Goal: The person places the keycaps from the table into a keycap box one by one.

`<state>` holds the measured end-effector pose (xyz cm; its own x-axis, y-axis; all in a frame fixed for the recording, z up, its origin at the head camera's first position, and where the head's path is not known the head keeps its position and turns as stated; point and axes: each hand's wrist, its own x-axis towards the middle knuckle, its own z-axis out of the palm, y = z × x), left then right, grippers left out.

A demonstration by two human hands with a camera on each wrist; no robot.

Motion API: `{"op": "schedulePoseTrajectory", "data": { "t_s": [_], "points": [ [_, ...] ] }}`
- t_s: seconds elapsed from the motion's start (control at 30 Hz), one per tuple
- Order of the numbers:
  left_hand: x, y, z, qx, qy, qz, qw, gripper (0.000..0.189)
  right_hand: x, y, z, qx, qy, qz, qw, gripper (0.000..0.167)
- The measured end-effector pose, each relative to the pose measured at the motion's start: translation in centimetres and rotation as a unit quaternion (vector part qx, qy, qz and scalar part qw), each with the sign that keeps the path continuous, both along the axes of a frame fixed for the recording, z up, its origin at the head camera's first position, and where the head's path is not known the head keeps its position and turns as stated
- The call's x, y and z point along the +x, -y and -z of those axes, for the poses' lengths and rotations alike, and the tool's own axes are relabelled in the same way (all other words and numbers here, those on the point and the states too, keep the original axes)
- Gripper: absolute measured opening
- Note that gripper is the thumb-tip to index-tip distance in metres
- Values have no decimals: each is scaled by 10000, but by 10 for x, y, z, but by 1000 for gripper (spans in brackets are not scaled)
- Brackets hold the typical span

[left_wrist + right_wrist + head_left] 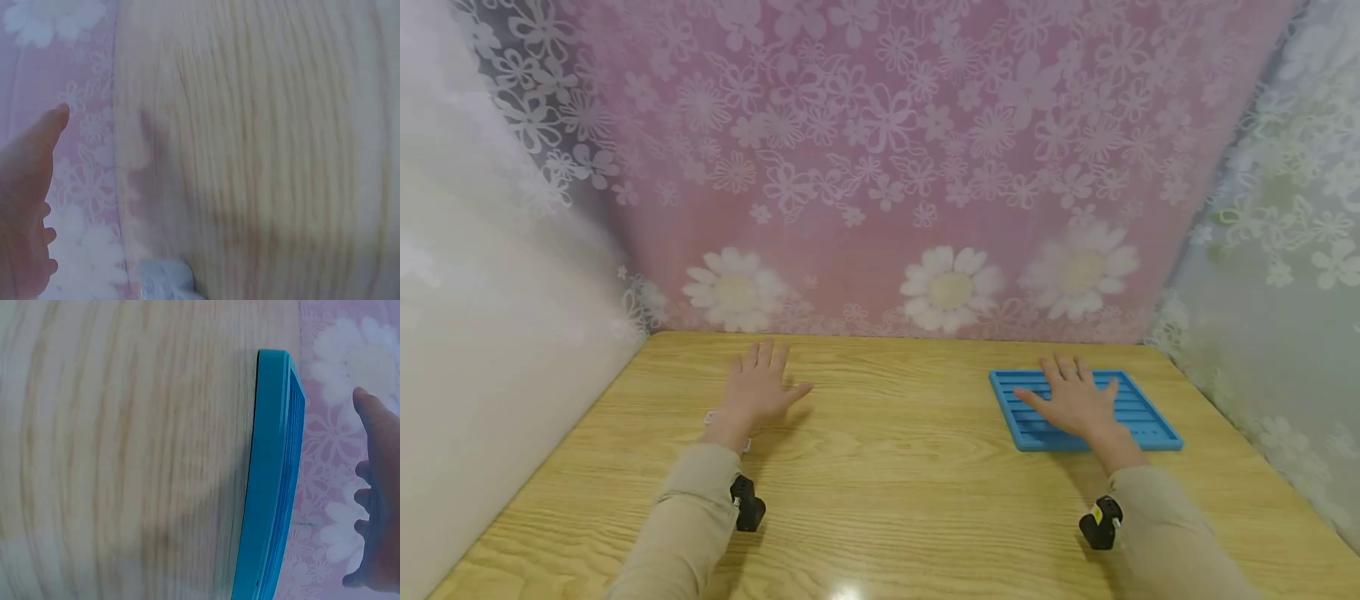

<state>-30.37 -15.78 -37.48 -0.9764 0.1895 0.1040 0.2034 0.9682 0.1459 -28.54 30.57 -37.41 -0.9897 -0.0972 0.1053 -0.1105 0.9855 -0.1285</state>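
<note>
My left hand is held above the left part of the table, fingers spread and straight, palm down, holding nothing. Partly hidden beneath its wrist are small white pieces on the wood, with markings too small to read. A pale, blurred object shows at the bottom edge of the left wrist view. Over on the right, a blue ridged tray lies flat. My right hand hovers above it with outstretched fingers and grips nothing. The right wrist view shows the tray's thick side wall, apart from the hand.
A light wood-grain table spans the space before me. Pink flowered cloth hangs along its back edge. A pale wall bounds the left, and a flowered grey-white cloth the right.
</note>
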Motion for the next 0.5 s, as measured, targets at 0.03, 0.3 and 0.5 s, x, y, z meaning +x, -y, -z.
{"op": "schedulePoseTrajectory", "data": {
  "t_s": [0.03, 0.3, 0.5],
  "points": [
    [-1, -5, -2, 17, 7, 39, 10000, 85, 0, -2, 0, 29, -26, -18, 10000, 97],
    [-5, -50, -12, -38, -54, 379, 9993, 78, 6, -28, -4, 254, -394, -127, 9988, 79],
    [-4, -88, -11, -126, -62, 700, 9975, 74, 14, -55, -2, 261, -587, -231, 9977, 59]
  ]
}}
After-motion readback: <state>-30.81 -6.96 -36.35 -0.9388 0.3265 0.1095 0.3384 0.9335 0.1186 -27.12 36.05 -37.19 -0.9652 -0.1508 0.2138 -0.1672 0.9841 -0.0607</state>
